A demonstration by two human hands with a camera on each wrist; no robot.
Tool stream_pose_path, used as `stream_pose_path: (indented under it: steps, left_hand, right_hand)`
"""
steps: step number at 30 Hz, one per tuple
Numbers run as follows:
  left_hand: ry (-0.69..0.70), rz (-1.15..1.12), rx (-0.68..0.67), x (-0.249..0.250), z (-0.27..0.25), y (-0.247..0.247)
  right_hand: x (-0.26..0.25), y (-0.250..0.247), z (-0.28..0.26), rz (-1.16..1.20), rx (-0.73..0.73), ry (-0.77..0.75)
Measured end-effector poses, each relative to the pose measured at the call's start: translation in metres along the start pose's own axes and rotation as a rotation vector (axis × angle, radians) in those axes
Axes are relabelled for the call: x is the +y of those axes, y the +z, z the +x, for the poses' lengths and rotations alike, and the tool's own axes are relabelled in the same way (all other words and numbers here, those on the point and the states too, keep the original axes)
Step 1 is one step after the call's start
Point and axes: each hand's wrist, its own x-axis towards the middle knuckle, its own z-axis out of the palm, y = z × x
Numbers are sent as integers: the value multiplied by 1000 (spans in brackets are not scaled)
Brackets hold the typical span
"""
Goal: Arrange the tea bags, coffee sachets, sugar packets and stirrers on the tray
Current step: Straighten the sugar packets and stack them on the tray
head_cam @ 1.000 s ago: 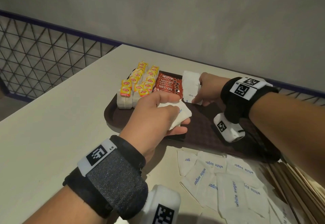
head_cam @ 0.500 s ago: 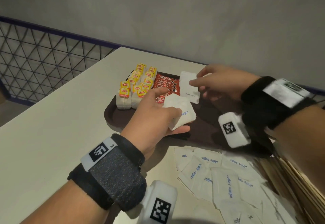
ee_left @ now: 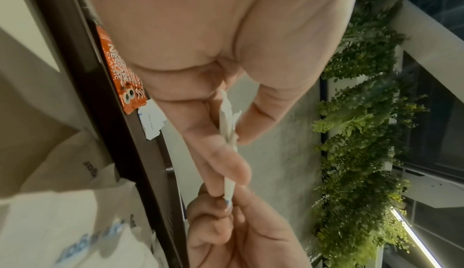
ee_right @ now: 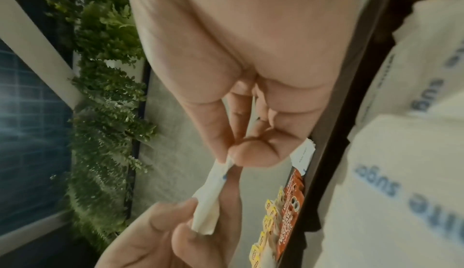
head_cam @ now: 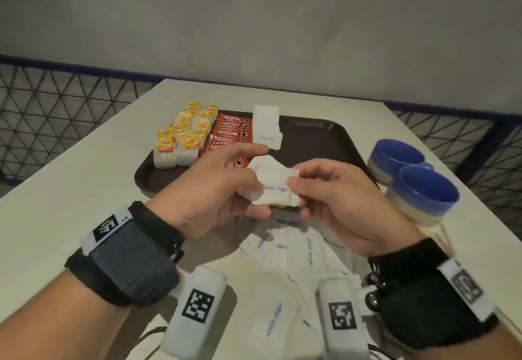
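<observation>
Fingers (head_cam: 293,183) of both hands now pinch one small bundle of sugar packets (head_cam: 275,187) between them above the tray (head_cam: 324,133), the right hand (head_cam: 333,201) having come back from the row beyond, so another packet likely goes there next.
</observation>
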Motion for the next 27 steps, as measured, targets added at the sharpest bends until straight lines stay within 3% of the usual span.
stream_pose_path:
  steps: [6, 13, 20, 24, 27]
  left_hand:
    - [4, 58, 46, 4, 3, 7]
    - [51, 279, 140, 11, 22, 21]
    - [48, 111, 237, -5, 27, 21]
    - [126, -5, 266, -13, 19, 25]
    - [209, -40, 256, -14, 17, 29]
  right_hand:
    - [1, -11, 3, 118, 158, 19]
    - [1, -11, 3, 236, 190, 9]
    - [1, -12, 4, 359, 208, 25]
    - [1, -10, 5, 428, 185, 33]
    - [3, -11, 8, 339, 214, -12]
